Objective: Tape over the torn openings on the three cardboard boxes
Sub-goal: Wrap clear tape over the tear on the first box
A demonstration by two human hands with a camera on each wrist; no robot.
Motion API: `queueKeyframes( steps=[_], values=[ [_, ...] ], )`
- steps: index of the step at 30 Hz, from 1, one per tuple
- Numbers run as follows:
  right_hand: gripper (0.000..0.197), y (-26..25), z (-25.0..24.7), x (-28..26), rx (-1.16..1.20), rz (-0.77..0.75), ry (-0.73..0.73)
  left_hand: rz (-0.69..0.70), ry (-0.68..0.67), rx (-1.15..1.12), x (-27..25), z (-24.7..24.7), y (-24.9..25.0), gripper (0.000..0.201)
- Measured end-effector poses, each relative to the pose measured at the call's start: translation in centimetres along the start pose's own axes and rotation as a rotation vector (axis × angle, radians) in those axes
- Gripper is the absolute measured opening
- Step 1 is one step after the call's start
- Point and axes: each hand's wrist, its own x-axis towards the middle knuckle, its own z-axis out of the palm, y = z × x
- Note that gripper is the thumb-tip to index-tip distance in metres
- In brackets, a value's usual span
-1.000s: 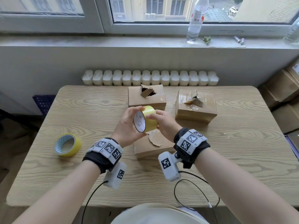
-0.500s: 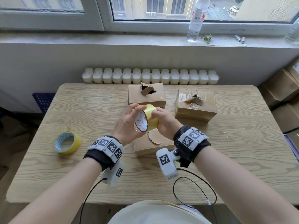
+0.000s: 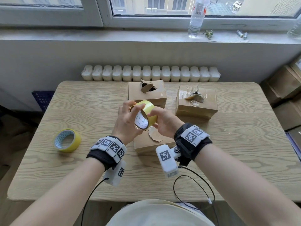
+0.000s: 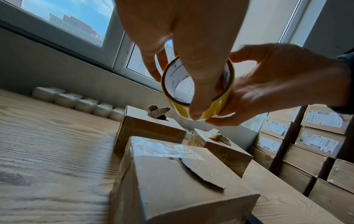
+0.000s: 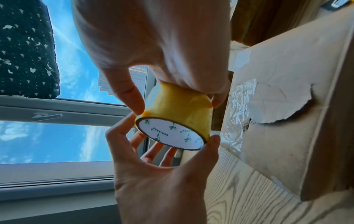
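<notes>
Both hands hold a yellow tape roll in the air above the near cardboard box, whose top has a torn flap. My left hand grips the roll's rim between thumb and fingers. My right hand pinches its yellow outer band. In the left wrist view the roll hangs over the near box. The right wrist view shows the roll with its white core. The far box and the right box each have a ragged hole on top.
A second yellow tape roll lies on the wooden table at the left. Stacked cardboard cartons stand at the right of the table. A radiator and a windowsill with a bottle are behind.
Both hands have kept hold of the roll and turned it a little, tilting its open side more upward. The boxes and the spare roll have not moved.
</notes>
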Motion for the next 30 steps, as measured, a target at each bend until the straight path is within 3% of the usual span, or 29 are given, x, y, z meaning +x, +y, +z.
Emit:
queueKeyframes(
  steps=[7, 12, 16, 24, 30],
  values=[
    [0.024, 0.6, 0.4, 0.2, 0.004, -0.002, 0.047, -0.034, 0.002, 0.002, -0.9, 0.4, 0.4, 0.092],
    [0.049, 1.2, 0.3, -0.1, -0.003, -0.049, 0.048, -0.043, -0.042, 0.017, -0.7, 0.2, 0.5, 0.098],
    [0.024, 0.7, -0.1, -0.6, 0.064, -0.048, -0.049, -0.079, -0.048, -0.011, -0.7, 0.1, 0.5, 0.098],
    [0.011, 1.1, 0.2, 0.2, -0.021, -0.045, 0.086, -0.077, -0.041, 0.018, -1.1, 0.5, 0.8, 0.093],
    [0.032, 1.0, 0.3, 0.2, -0.057, -0.083, 0.071, -0.1, -0.02, 0.006, -0.9, 0.3, 0.9, 0.093]
  ],
)
